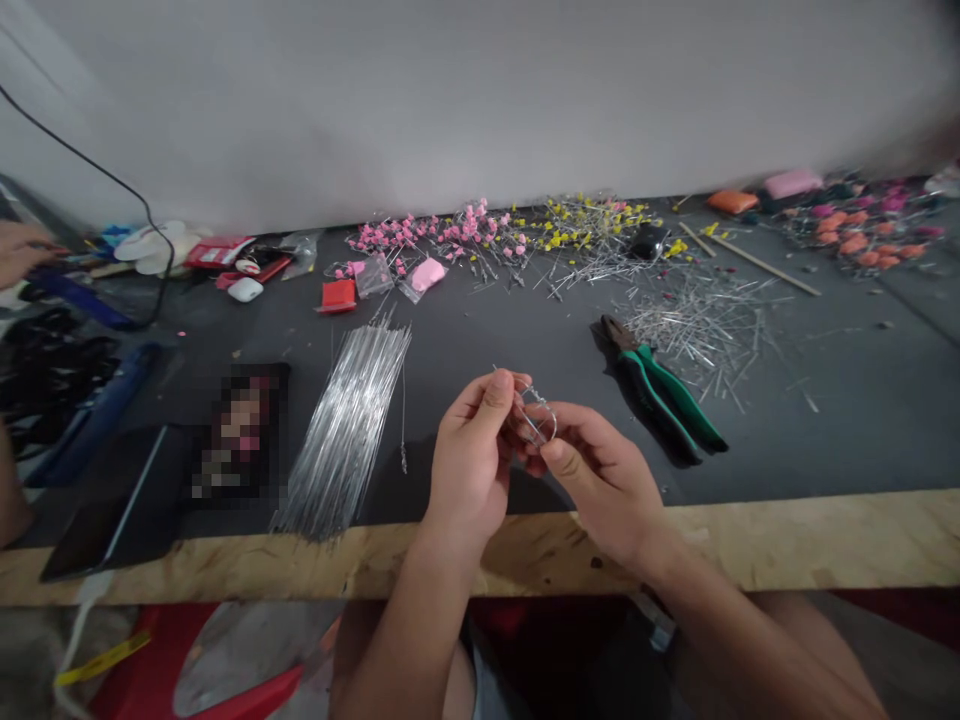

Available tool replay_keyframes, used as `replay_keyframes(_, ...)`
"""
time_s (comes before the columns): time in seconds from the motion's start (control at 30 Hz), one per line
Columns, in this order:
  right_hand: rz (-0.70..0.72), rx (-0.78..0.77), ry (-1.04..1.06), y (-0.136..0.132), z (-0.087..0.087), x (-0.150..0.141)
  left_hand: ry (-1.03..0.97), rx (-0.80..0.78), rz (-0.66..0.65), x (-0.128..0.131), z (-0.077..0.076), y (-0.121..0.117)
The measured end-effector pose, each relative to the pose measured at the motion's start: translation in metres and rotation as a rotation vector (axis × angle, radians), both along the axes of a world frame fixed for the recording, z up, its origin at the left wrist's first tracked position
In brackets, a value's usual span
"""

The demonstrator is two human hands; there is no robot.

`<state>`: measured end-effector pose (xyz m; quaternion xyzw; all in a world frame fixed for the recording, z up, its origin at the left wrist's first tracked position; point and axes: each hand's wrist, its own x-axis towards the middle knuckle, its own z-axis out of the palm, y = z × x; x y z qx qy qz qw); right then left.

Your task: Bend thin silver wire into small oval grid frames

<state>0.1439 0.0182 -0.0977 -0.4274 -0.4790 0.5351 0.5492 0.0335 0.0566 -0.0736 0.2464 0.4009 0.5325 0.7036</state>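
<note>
Between my two hands is a loop of bent silver wire with a twisted stretch along its upper side. My left hand pinches it between thumb and fingers on the left. On the right, my right hand grips the lower part of the loop, thumb pressed against the fingers. A bundle of straight silver wires lies to the left of my hands, with one single twisted wire beside it. Green-and-black pliers rest to the right, jaws pointing away from me.
Cut wire pieces are scattered beyond the pliers. Pink-tipped wires and yellow-tipped wires lie along the wall. Two dark phone-like devices, one a tablet, are at left. Another person's hand is at far left. The table's wooden edge runs in front.
</note>
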Motion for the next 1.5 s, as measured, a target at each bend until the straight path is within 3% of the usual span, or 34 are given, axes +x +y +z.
replay_keyframes(0.47, 0.013, 0.056, -0.189, -0.002, -0.005, 0.005, 0.055, 0.027, 0.012, -0.003, -0.001, 0.002)
replay_keyframes(0.7, 0.001, -0.052, -0.318, 0.0, 0.002, 0.007, 0.344, 0.211, 0.161, -0.005, -0.002, -0.002)
replay_keyframes(0.9, 0.054, -0.202, -0.252, 0.007, 0.006, 0.009, 0.734, 0.474, 0.249, -0.006, 0.002, -0.01)
replay_keyframes(1.03, 0.039, -0.228, -0.212, 0.008, 0.007, 0.009, 0.717, 0.483, 0.26, -0.005, 0.003, -0.01)
replay_keyframes(1.27, 0.04, -0.182, -0.133, 0.009, 0.008, 0.008, 0.389, 0.269, 0.126, -0.009, -0.007, 0.0)
replay_keyframes(1.5, -0.095, -0.224, -0.103, 0.011, 0.007, 0.011, 0.392, 0.237, -0.124, -0.012, -0.003, 0.001)
